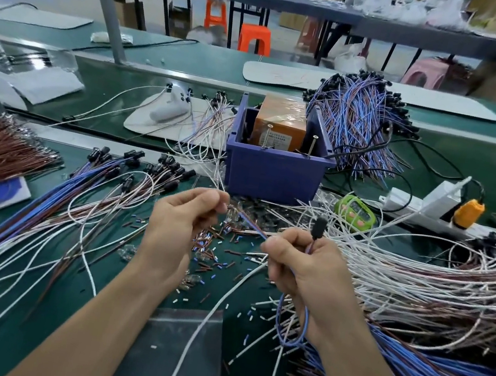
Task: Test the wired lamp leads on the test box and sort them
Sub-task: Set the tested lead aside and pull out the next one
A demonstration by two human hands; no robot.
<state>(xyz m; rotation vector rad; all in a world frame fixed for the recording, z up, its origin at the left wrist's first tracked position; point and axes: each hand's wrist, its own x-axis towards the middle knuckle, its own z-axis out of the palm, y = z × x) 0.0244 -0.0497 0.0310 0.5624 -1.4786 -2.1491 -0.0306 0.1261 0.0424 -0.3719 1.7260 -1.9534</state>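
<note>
At the near middle of the bench (0,353), one blue lead (254,225) spans both hands. Left hand (184,220) fingers pinch its bare ends; right hand (302,267) fingers clamp below the black lamp holder (319,227). Recommend spreading the ends to touch both pins (268,136) on the test box (274,172) just beyond.

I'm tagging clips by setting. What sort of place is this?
Most likely a small electronics assembly workshop: a green workbench heaped with bundles of wired leads, an orange test box in a blue bin, and further long tables with plastic stools behind.
</note>
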